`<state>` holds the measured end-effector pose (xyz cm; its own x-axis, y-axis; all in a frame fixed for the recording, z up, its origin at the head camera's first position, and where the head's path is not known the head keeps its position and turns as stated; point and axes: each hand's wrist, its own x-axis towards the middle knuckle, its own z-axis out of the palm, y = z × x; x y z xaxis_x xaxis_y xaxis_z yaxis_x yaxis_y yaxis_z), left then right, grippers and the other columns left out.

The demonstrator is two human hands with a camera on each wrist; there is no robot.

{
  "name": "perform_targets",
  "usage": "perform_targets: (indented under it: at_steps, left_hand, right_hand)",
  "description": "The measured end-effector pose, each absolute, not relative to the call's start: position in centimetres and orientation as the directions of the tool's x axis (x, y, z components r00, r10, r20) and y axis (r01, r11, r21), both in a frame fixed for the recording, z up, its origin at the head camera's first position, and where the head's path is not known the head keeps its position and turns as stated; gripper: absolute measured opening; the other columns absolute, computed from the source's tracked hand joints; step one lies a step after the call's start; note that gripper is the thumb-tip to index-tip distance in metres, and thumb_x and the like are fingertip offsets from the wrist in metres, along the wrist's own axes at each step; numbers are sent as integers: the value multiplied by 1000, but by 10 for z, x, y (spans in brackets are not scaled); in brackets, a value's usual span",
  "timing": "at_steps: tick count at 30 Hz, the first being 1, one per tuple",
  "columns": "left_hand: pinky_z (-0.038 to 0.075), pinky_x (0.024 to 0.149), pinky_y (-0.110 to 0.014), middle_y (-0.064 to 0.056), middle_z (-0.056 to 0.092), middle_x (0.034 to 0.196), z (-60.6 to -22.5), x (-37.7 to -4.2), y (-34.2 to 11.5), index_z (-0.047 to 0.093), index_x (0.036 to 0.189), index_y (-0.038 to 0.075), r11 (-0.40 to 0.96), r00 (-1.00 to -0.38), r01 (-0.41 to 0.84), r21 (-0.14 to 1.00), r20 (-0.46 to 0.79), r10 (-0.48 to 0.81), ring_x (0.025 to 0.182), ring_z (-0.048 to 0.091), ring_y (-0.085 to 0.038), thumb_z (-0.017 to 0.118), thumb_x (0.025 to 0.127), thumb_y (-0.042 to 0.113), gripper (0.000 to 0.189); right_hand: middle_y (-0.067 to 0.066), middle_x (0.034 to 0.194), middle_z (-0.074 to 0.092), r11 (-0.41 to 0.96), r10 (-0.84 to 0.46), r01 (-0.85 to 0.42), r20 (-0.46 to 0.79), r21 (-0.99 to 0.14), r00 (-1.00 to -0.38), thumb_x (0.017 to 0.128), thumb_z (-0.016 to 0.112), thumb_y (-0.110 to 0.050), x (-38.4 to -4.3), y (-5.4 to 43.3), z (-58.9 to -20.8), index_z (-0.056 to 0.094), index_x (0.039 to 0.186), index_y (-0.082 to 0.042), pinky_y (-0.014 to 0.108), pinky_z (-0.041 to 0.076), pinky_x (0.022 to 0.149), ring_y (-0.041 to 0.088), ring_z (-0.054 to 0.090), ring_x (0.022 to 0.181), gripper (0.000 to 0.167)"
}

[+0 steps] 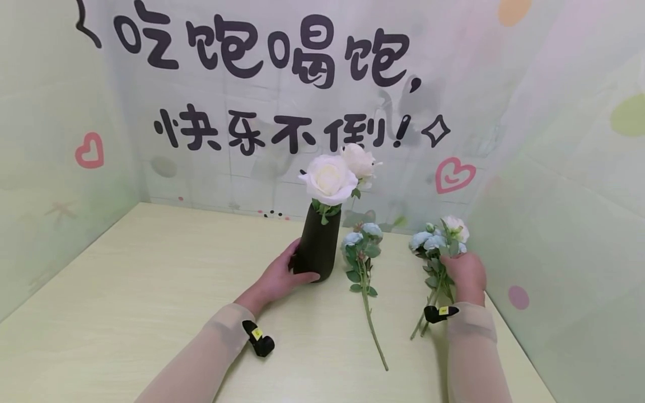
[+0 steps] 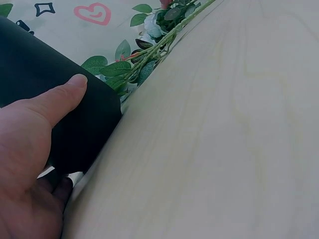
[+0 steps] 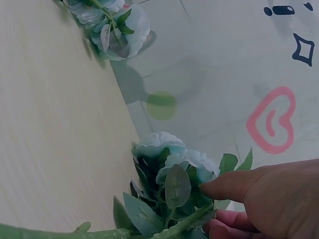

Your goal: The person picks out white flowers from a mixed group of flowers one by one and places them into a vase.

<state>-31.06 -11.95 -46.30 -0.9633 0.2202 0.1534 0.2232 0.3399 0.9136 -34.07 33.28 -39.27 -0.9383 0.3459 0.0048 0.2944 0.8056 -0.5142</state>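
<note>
In the head view a tall black vase stands on the table, leaning slightly, with large white roses at its mouth. My left hand grips it low down, the thumb along its side in the left wrist view. Over on the right, my right hand pinches a stem of artificial flowers just below the pale blue and pinkish-white blooms. In the right wrist view the thumb presses among the leaves by the blue blooms, and the other fingertips are partly hidden behind the stem.
Between the vase and the right hand, another blue flower spray lies on the pale wooden table, its bare stem pointing toward me. A printed backdrop rises behind the table, and side panels stand left and right.
</note>
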Motion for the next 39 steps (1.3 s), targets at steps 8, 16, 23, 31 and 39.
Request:
perform_targets:
  at_steps: [8, 16, 23, 31, 39]
  left_hand:
    - [36, 129, -59, -15, 54, 163, -463, -311, -120, 32, 172, 25, 346, -964, 222, 912, 152, 218, 150, 53, -37, 91, 92, 36, 100]
    - [36, 129, -60, -15, 55, 163, -462, -311, -119, 33, 172, 25, 346, -965, 219, 912, 149, 216, 149, 53, -37, 91, 92, 36, 99]
    - [36, 129, -60, -16, 54, 163, -461, -311, -119, 32, 173, 24, 343, -967, 209, 916, 140, 214, 150, 52, -38, 91, 92, 34, 100]
    - [36, 130, -60, -17, 54, 164, -460, -310, -119, 31, 173, 23, 343, -968, 204, 917, 136, 212, 151, 52, -38, 91, 93, 34, 100]
    - [36, 129, -60, -16, 55, 163, -461, -311, -119, 32, 172, 25, 344, -966, 211, 915, 142, 215, 150, 53, -38, 91, 92, 35, 100]
  right_hand:
    - [27, 112, 74, 797, 386, 352, -36, -491, -922, 96, 68, -44, -389, 374, -439, 75, 96, -1, 51, 54, 70, 38, 66, 89, 44]
    - [32, 121, 71, 783, 396, 328, 17, -529, -918, 99, 59, -28, -360, 348, -404, 71, 113, 6, 54, 56, 84, 44, 66, 99, 39]
    - [34, 128, 68, 762, 401, 265, 110, -591, -909, 100, 53, -24, -335, 324, -374, 68, 121, 9, 58, 54, 92, 49, 64, 111, 43]
    - [28, 119, 71, 727, 438, 215, 198, -652, -877, 103, 55, -27, -340, 321, -368, 69, 120, 7, 57, 54, 90, 46, 63, 107, 40]
    - [28, 125, 69, 682, 454, 122, 286, -721, -844, 110, 56, -31, -330, 305, -354, 66, 132, 5, 53, 51, 95, 44, 64, 112, 44]
